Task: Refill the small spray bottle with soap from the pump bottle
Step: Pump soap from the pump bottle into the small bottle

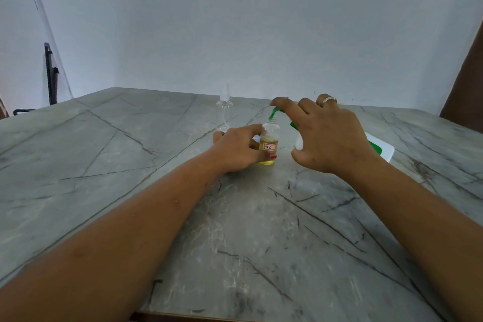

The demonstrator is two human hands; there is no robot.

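The small clear plastic bottle with yellow soap and a white label stands in the middle of the grey marble table. The left hand grips it with its fingers. At three o'clock from it, the right hand presses the green-and-white pump bottle, its green spout right over the small bottle's open top. At eleven o'clock stands an empty clear spray bottle.

You face a plain pale wall filling the upper frame. Below it spreads a grey marbled surface with dark veins. At far left stands a black stand; at right edge, a brown panel.
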